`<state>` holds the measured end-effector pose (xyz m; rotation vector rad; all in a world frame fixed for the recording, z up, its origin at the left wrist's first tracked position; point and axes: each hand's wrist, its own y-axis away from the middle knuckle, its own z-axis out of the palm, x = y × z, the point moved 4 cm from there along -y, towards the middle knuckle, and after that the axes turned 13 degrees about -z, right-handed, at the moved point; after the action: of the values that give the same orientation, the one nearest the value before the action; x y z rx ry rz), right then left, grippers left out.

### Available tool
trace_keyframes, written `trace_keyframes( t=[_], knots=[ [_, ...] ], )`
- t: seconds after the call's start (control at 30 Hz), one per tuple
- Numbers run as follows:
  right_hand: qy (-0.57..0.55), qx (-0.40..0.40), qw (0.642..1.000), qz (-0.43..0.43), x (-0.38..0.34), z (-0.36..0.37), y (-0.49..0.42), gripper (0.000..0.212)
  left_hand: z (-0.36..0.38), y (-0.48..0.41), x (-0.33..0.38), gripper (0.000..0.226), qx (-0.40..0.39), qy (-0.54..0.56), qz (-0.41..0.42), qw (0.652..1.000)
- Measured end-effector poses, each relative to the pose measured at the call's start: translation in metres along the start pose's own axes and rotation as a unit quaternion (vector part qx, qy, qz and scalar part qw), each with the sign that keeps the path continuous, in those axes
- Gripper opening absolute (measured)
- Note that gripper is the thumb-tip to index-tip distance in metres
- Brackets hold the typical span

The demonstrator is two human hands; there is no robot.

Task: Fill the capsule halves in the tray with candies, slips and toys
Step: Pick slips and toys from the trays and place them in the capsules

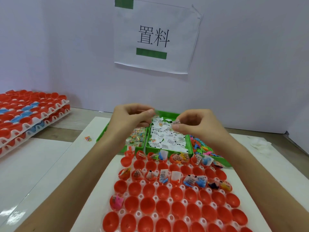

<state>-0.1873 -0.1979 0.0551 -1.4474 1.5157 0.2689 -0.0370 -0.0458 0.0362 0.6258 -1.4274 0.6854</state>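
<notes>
While your right hand hovers over the middle green bin, it pinches one slip between thumb and forefinger, with the other fingers curled in loosely. Your left hand hangs level with it, just to the left, fingers curled and thumb tip up near the forefinger. A blur at the fingertips means you cannot tell whether it holds anything.

Three bins stand side by side under your hands: candies on the left, slips in the middle, toys on the right. A few candy packets have strayed in among the slips.

Touching the bins' near edge is the tray of red capsule halves, lying on a white board on the bench. The row nearest the bins and the third row hold slips and toys, and so does the leftmost half of the fifth row. The other halves in view are bare inside.

One candy packet lies on the board left of the bins. Stacked trays of red and blue halves sit far left, a crumpled tissue lies to the right, and a paper sign hangs on the wall.
</notes>
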Motion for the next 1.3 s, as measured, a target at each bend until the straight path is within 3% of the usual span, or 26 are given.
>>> trace_keyframes(
  t=[0.1,0.23,0.37,0.63,0.7,0.83,0.97,1.17,1.3],
  knots=[
    [-0.039,-0.017,0.998,-0.042,-0.031,-0.005,0.019,0.006,0.018,0.016,0.011,0.016,-0.078,0.061,-0.017,0.995],
    [-0.038,0.009,0.996,-0.083,-0.055,-0.013,0.036,0.013,0.031,0.033,0.022,0.027,-0.097,0.040,0.001,0.995],
    [-0.055,0.082,0.991,-0.086,-0.060,-0.021,0.037,0.019,0.040,0.043,0.025,0.021,-0.098,0.019,0.003,0.995],
    [-0.086,0.121,0.988,-0.049,-0.052,-0.019,0.035,0.014,0.052,0.055,0.025,0.016,-0.169,0.108,-0.054,0.978],
    [-0.110,0.139,0.983,-0.039,-0.050,-0.017,0.034,0.019,0.053,0.055,0.024,0.015,-0.172,0.127,-0.060,0.975],
    [-0.159,0.174,0.972,-0.010,-0.045,-0.008,0.035,0.028,0.052,0.055,0.025,0.034,-0.159,0.140,-0.058,0.976],
    [-0.178,0.197,0.964,0.017,-0.039,0.003,0.034,0.034,0.052,0.055,0.027,0.032,-0.162,0.134,-0.050,0.976],
    [-0.214,0.239,0.947,0.029,-0.032,0.014,0.037,0.029,0.054,0.056,0.027,0.032,-0.141,0.137,-0.034,0.980],
    [-0.209,0.215,0.954,0.004,-0.033,0.016,0.034,0.023,0.052,0.054,0.024,0.030,-0.099,0.128,-0.021,0.987]
  ],
)
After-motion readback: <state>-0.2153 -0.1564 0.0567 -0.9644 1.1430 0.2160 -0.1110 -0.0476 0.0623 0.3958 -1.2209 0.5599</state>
